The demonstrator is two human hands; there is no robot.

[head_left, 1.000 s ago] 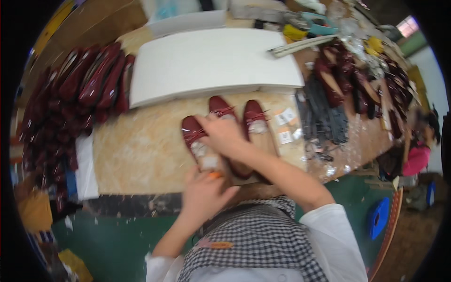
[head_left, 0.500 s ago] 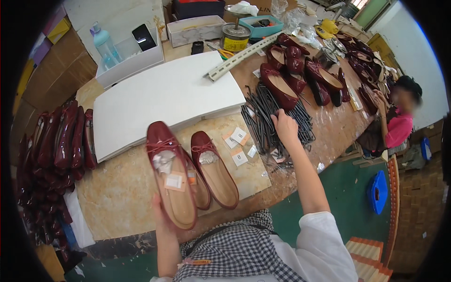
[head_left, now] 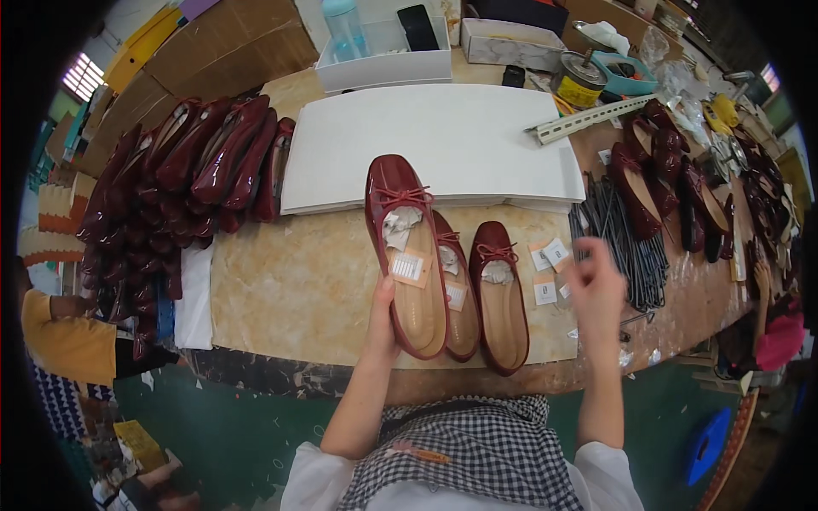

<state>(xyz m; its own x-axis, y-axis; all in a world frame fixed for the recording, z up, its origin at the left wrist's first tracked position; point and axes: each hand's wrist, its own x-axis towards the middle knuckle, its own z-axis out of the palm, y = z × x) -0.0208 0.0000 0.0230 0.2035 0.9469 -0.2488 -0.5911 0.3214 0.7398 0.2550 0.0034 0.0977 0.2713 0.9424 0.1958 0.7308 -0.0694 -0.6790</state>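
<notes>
My left hand (head_left: 383, 315) grips a dark red ballet flat (head_left: 419, 319) by its side, raised over the table with its toe pointing away. The flat has a bow, crumpled paper in the toe and a white-and-orange tag (head_left: 410, 267) on the insole. Partly behind it is a second flat (head_left: 464, 324), also tagged. To its right lies a third flat (head_left: 503, 319), stuffed with paper. My right hand (head_left: 596, 285), blurred, has curled fingers beside a heap of thin black rods (head_left: 643, 268); what they hold, if anything, I cannot make out. Small white tags (head_left: 545, 292) lie left of it.
Piled red flats (head_left: 213, 162) stand at the left. A white board stack (head_left: 417, 128) lies ahead, with a slotted metal strip (head_left: 592, 119) at its right end. More red flats (head_left: 635, 192) lie right. A person (head_left: 780, 332) sits far right, another (head_left: 72, 332) at the left.
My view has swung to the right-hand side's opposite, leftward, so the table things appear further right. My right hand has drawn back from the rods toward me. My left hand still holds the flat.
</notes>
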